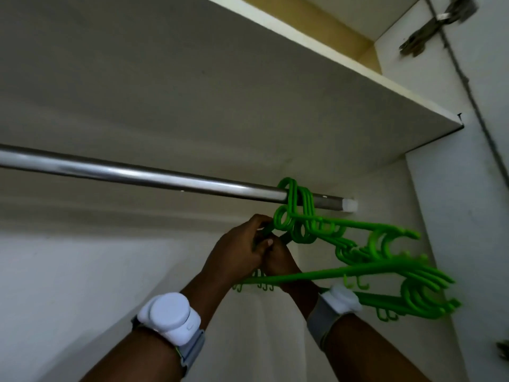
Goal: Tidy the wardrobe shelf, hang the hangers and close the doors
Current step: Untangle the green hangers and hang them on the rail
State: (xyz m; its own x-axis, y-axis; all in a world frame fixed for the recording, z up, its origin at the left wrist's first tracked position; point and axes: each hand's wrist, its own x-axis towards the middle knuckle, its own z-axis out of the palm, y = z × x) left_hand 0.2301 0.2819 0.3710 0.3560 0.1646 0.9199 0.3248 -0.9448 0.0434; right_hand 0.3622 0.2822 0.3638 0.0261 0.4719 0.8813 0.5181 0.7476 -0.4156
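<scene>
Several bright green plastic hangers [358, 260] hang bunched together, their hooks [296, 198] looped over the steel rail [137, 175] close to its right end. Both hands are raised just under the hooks. My left hand [237, 249] grips the hangers at their necks, fingers curled round the green plastic. My right hand [278, 257] sits right behind it and pinches the same necks; most of its fingers are hidden by the left hand. Each wrist carries a white band device.
The wardrobe shelf [316, 86] runs overhead, just above the rail. The white side panel [454, 244] stands close on the right, with a metal door hinge [429, 26] at the top right. The white back wall [82, 271] lies behind the hands.
</scene>
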